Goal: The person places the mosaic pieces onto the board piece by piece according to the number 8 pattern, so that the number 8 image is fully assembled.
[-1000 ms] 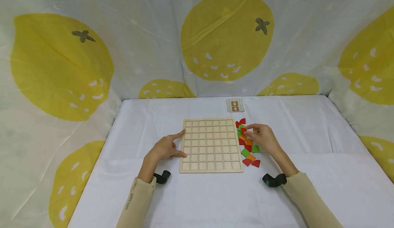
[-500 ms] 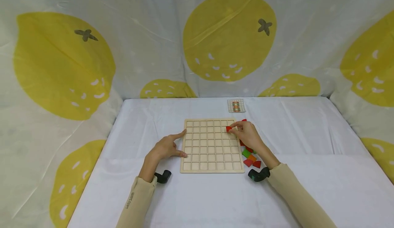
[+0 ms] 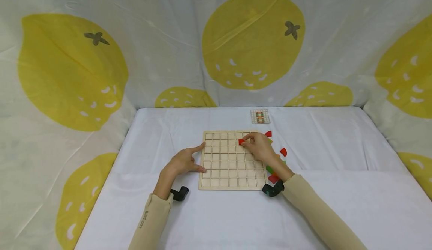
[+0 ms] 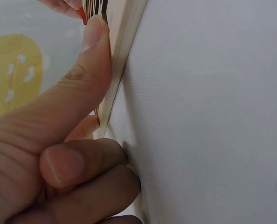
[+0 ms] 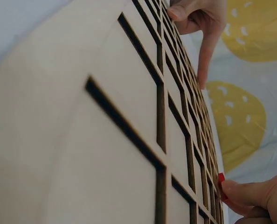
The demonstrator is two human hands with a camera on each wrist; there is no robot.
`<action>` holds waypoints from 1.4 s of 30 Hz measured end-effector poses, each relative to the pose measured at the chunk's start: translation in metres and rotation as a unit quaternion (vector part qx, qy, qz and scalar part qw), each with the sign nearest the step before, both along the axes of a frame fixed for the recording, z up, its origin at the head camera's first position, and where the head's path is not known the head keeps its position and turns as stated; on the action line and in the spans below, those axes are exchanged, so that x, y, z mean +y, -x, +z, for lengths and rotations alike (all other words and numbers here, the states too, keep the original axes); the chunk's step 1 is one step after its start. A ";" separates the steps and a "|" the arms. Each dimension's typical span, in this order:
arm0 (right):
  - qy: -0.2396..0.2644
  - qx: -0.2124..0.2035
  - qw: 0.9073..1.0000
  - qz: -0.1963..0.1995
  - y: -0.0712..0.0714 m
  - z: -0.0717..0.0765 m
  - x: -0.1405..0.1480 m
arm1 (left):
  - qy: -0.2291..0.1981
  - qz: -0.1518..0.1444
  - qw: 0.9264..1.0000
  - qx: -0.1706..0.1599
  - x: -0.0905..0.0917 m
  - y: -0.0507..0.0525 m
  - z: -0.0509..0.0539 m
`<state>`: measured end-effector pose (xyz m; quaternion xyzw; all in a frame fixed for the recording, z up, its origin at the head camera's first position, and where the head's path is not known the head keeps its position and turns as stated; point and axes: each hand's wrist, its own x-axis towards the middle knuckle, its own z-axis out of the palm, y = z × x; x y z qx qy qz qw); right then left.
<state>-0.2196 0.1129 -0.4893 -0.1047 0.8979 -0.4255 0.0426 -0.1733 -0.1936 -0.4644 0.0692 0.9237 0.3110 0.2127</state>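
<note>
My right hand (image 3: 259,146) pinches a small red piece (image 3: 241,141) between thumb and fingertips. It holds the piece at a far-side cell of the wooden grid board (image 3: 223,186), right of the middle. The right wrist view shows the red piece (image 5: 222,179) at the grid surface; whether it lies in a cell cannot be told. At the board's left edge is my left hand (image 3: 182,162), thumb and index finger spread and touching the frame. In the left wrist view its thumb (image 4: 93,51) lies along the frame and other fingers are bent beneath.
Several red, green and orange pieces lie along the board's right side, partly hidden by the right forearm. One red quarter-round piece (image 3: 283,152) lies a little apart. A small patterned card (image 3: 260,116) is behind the board. White cloth (image 3: 216,220) covers the table.
My right hand has picked a red piece from the pile and carried it left over the board. A red quarter-round piece now shows right of the pile. The left hand stays put.
</note>
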 end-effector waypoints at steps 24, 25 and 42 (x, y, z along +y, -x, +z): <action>-0.018 0.035 0.999 -0.004 0.006 -0.001 -0.010 | 0.005 0.004 1.000 0.000 -0.001 0.001 0.000; -0.018 0.035 0.999 -0.002 0.006 0.000 -0.011 | 0.005 0.003 1.000 0.000 -0.001 0.001 0.001; 0.003 -0.007 1.000 -0.027 -0.004 0.009 0.012 | -0.012 -0.007 1.000 0.001 0.000 0.001 -0.003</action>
